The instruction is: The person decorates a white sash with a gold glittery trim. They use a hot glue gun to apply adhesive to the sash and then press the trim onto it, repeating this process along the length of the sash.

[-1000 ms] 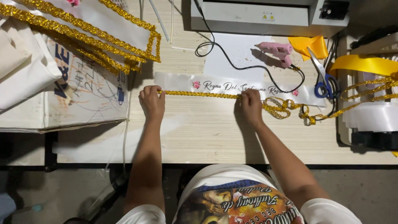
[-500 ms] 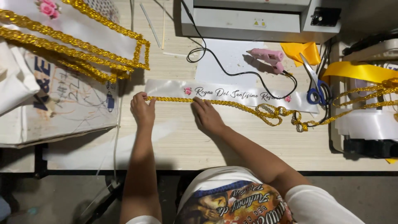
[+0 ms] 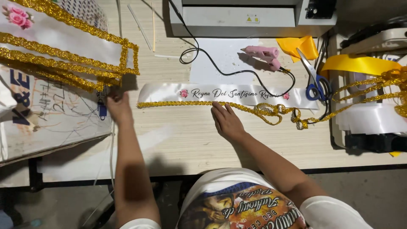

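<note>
White satin sash (image 3: 169,91) w/ script lettering & small pink rose motifs lies flat on pale wood tabletop (image 3: 178,140), gold glitter braid trim (image 3: 178,103) running along its near edge. Right hand (image 3: 227,121) rests palm-down, fingers spread, fingertips pressing the braid just past the sash's midpoint; it pins, doesn't grip. Left hand (image 3: 118,108) is off the sash, out beyond its left end, fingers up against the dark corner under a stack of finished gold-edged white sashes (image 3: 63,46); can't tell if it's closed on anything there.

Risks, as judgement: only one hand holds the trim down, so the braid left of the right hand could lift or drift off the sash edge before it sets, leaving a wavy line. Loose braid right of the right hand is bunched in a tangle (image 3: 271,111) near blue-handled scissors (image 3: 316,82); a tug could snag it & drag the sash askew. Pink glue gun (image 3: 263,54) sits beyond the right hand, its black cord (image 3: 220,70) looping across the sash's top edge; cord pull may shift the fabric, & a hot tip near satin could mark it.
</note>
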